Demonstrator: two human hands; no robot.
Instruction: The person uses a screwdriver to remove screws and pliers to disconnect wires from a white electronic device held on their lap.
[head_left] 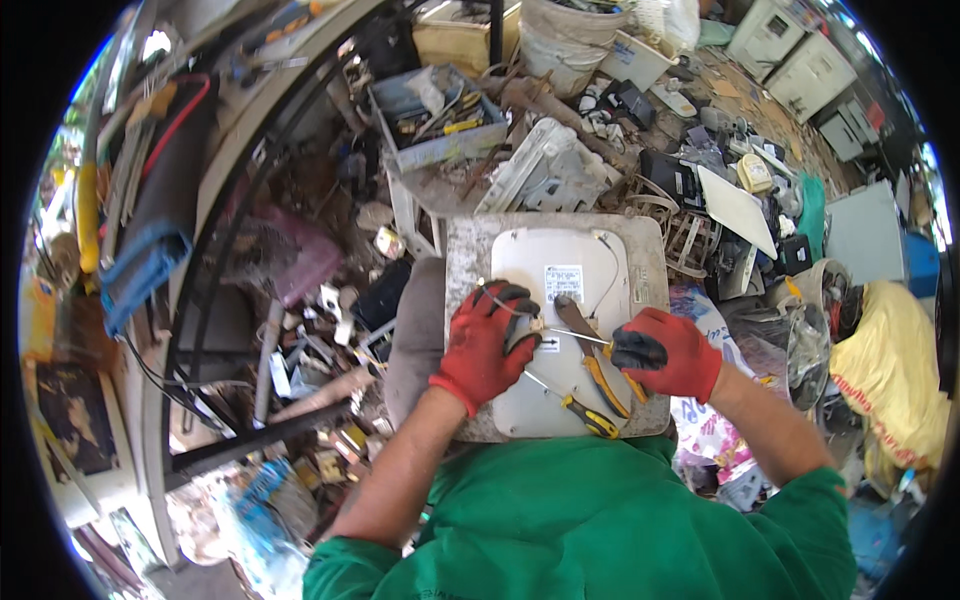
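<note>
Head view, looking down at a cluttered work area. At the centre of the frame a white plastic casing (560, 300) with rounded corners lies flat on a grey slab (460, 260), a pale label near its middle.

Left hand (487, 340), in a red glove with dark fingertips, rests on the left edge of the casing; its fingers are curled and pinch a thin wire (500, 298) close to a small fitting (538, 323) on the casing.

Right hand (668, 352), in a matching red glove, lies at the right edge of the casing with its fingers closed around the handle of a thin tool (580, 337), whose metal shaft points left and meets the small fitting.

2 more tools lie on the casing between the hands: a pair of pliers (590, 350) with yellow-and-black handles, and below them a screwdriver (575, 403) with a yellow-and-black handle near the lower edge.

Lower frame: the person's green shirt (600, 530). Upper centre: a grey tray (435, 120) of small tools. Upper right: a white bucket (565, 45). Right edge: a yellow sack (890, 370). Scrap parts cover the ground around the slab.
</note>
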